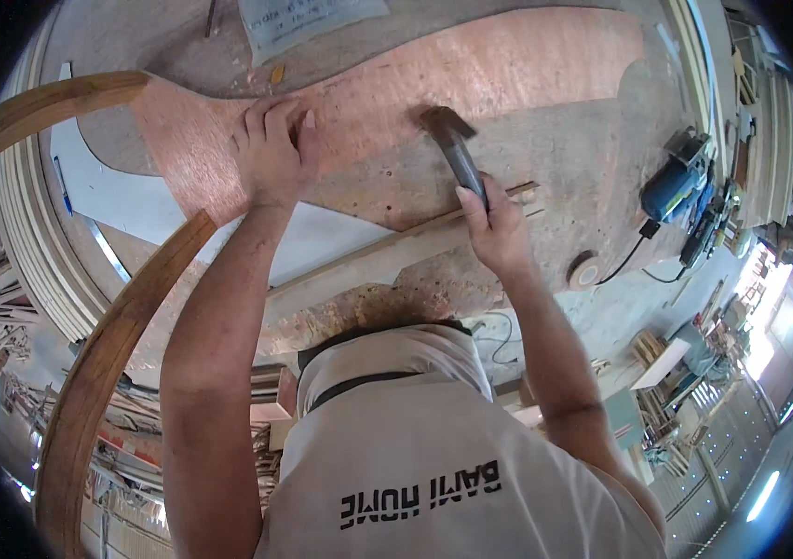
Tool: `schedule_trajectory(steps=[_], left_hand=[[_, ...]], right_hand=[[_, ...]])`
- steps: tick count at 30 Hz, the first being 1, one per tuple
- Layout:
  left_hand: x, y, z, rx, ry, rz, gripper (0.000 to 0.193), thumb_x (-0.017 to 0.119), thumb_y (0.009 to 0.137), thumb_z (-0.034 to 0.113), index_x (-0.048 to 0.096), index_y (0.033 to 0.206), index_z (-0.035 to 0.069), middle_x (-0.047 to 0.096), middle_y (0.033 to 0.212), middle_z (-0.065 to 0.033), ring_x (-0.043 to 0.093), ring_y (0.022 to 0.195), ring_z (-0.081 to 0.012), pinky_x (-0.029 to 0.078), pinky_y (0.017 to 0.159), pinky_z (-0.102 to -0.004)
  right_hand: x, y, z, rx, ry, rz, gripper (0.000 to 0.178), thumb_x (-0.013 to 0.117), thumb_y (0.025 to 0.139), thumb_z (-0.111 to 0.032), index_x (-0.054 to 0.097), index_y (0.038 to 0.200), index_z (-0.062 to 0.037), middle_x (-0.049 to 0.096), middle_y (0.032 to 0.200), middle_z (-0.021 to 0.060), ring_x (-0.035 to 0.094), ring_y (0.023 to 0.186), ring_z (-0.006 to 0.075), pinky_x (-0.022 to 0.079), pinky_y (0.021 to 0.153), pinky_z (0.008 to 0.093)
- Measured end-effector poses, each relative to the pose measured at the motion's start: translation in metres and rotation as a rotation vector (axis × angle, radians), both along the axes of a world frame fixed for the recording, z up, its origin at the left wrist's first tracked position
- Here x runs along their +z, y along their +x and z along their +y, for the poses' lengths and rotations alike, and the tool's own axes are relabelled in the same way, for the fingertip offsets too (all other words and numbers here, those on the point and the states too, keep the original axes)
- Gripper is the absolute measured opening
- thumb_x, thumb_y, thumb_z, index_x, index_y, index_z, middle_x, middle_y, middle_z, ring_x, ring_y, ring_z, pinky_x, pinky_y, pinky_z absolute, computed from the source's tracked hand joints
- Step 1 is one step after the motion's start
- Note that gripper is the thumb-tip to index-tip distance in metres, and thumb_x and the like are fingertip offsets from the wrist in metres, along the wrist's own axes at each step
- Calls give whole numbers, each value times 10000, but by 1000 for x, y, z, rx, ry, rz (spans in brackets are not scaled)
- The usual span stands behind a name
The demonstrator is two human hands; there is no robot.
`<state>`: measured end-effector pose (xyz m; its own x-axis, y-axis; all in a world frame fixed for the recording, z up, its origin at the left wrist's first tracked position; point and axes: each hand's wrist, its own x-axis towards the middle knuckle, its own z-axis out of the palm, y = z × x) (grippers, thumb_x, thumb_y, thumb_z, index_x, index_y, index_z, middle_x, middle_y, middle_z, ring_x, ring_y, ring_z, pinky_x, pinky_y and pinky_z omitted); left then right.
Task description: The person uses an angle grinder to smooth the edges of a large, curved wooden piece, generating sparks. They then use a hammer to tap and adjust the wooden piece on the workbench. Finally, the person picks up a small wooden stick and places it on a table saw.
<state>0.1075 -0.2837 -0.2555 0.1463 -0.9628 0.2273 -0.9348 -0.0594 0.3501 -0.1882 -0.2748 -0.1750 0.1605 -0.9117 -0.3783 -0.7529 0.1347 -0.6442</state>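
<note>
A long reddish plywood panel (471,65) with a curved outline lies across the workbench. My left hand (273,149) rests on its narrower left part, fingers bent and thumb drawn in toward the index finger. Whatever is between those fingers, if anything, is hidden. In my right hand (497,219) is a hammer (457,154), gripped by its dark handle. The slightly blurred hammer head is over the panel's near edge, to the right of my left hand. Two curved wooden pieces (103,373) (61,101) meet the panel's left end.
White sheet pieces (331,233) lie under and beside the panel, near a wooden strip (396,247). On the right are a blue power tool (671,191) with a cord and a tape roll (586,270). A blue pen (63,186) and stacked curved strips (28,224) are at left.
</note>
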Motion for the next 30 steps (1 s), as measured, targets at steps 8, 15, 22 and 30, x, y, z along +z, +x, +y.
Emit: schedule_trajectory(steps=[8, 15, 22, 30], left_hand=[[0, 3, -4, -107, -89, 70, 338, 611, 938, 263, 575, 1165, 15, 597, 1179, -198, 522, 1091, -411, 405, 956, -509], [42, 20, 77, 120, 289, 773, 340, 629, 960, 197, 592, 1211, -29, 643, 1151, -174, 631, 1015, -225, 489, 898, -330], [98, 70, 226, 710, -60, 745, 572, 697, 923, 167, 416, 1374, -43, 542, 1308, -168, 537, 1193, -270, 441, 1024, -372], [190, 59, 128, 444, -561, 556, 634, 784, 849, 177, 459, 1305, -121, 570, 1270, -217, 577, 1117, -275, 469, 979, -374]], right_hand=[[8, -11, 17, -121, -37, -153, 385, 589, 972, -355, 606, 1139, -9, 640, 833, 245, 650, 736, 375, 513, 674, 420], [-9, -92, 30, -487, 41, -167, 337, 659, 945, -287, 658, 1107, 8, 580, 657, 15, 531, 535, 99, 423, 493, 261], [-34, -162, 1, -831, -450, 14, 403, 707, 842, -241, 635, 1170, -19, 684, 856, 197, 673, 779, 290, 524, 730, 395], [-50, -121, 74, -395, -601, 321, 556, 712, 815, -251, 551, 1279, 10, 612, 1205, 227, 615, 1069, 396, 498, 924, 452]])
